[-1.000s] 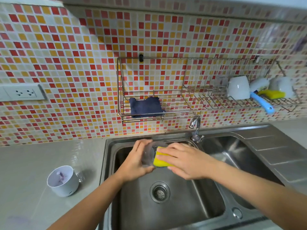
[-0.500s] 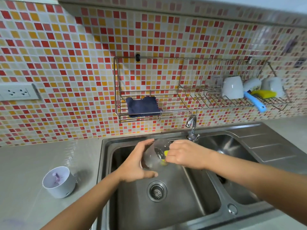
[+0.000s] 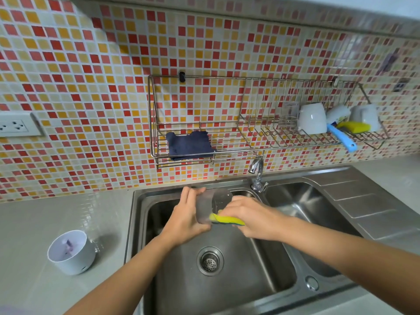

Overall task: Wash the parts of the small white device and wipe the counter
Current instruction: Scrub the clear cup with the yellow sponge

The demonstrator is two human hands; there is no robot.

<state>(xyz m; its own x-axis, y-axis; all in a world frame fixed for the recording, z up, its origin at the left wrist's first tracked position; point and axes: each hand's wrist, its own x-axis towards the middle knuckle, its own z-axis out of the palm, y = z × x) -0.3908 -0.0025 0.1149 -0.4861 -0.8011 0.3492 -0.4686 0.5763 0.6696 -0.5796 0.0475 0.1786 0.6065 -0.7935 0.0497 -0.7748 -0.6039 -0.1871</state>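
Moved: sponge (image 3: pixel 227 220) out to clear cup (image 3: pixel 205 210) rim | left hand (image 3: pixel 184 219) grips clear cup | right hand (image 3: pixel 250 218) grips sponge | sink (image 3: pixel 227 292) open below

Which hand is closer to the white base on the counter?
Left. The left hand, gripping the clear cup, is to the right of the white base; the right hand, holding the sponge, is farther right.

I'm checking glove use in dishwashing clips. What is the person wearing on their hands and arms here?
Nothing that shows. The left hand and right hand are bare, with no gloves and no rings that I can make out. The left forearm and right forearm are uncovered up to the picture's edge, with no sleeve, watch or bracelet in view.
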